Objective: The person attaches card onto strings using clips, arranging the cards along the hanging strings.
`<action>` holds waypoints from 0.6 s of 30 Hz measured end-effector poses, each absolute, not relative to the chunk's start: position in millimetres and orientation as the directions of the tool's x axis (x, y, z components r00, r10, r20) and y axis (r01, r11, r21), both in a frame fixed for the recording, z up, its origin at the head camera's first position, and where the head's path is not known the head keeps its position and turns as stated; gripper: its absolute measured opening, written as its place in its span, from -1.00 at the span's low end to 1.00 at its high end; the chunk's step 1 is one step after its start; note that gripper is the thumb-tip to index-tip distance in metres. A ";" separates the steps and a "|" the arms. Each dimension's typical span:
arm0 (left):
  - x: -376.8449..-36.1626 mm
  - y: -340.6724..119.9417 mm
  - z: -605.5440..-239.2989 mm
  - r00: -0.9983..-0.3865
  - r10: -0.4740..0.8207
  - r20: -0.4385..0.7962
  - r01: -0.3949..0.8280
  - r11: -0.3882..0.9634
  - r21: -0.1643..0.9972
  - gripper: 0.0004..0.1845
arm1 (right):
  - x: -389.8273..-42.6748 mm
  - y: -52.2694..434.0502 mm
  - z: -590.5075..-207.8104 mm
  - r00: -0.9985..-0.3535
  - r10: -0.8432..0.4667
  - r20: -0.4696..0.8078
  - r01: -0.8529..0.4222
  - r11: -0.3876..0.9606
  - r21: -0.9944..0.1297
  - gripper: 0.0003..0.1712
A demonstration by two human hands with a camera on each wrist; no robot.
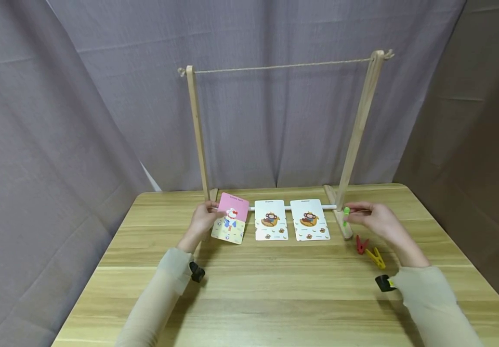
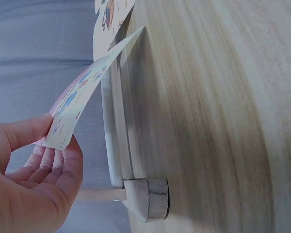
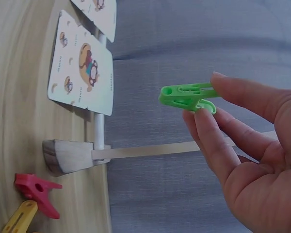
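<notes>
I see my left hand [image 1: 203, 218] pinching the top edge of a thin pink card [image 1: 231, 218], lifted off the white rod [image 1: 290, 207] at the left post of the wooden frame [image 1: 198, 126]. My right hand [image 1: 375, 219] pinches a green plastic clothespin [image 3: 189, 95] just beside the right post's foot. Two glossy monkey cards [image 1: 292, 219] lean on the rod. A red clothespin [image 1: 361, 244] and a yellow clothespin [image 1: 375, 258] lie touching on the grained wooden desk [image 1: 275, 289]. Rough twine [image 1: 282, 66] spans the frame's top.
</notes>
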State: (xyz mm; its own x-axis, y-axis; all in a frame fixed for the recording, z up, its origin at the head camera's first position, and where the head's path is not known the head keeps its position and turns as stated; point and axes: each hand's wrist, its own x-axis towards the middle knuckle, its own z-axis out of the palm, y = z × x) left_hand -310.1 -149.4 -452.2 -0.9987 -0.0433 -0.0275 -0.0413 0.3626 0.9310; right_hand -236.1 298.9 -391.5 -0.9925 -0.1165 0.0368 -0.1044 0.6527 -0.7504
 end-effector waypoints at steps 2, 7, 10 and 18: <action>-309.7 -149.4 -451.7 -0.999 -0.044 -0.028 -0.042 0.361 0.931 -0.71 | -236.5 299.1 -389.2 -0.993 -0.110 0.035 -0.098 0.643 -0.760 -0.35; -309.5 -149.2 -451.1 -0.999 -0.046 -0.026 -0.041 0.356 0.933 -0.71 | -236.9 298.8 -382.6 -0.994 -0.099 0.036 -0.090 0.624 -0.776 -0.35; -310.3 -149.5 -450.5 -0.999 -0.050 -0.022 -0.039 0.369 0.929 -0.71 | -237.2 298.9 -379.0 -0.995 -0.097 0.034 -0.086 0.605 -0.792 -0.36; -311.5 -148.6 -442.5 -0.999 -0.046 -0.011 -0.027 0.360 0.933 -0.70 | -238.1 299.7 -373.5 -0.994 -0.111 0.023 -0.082 0.570 -0.818 -0.29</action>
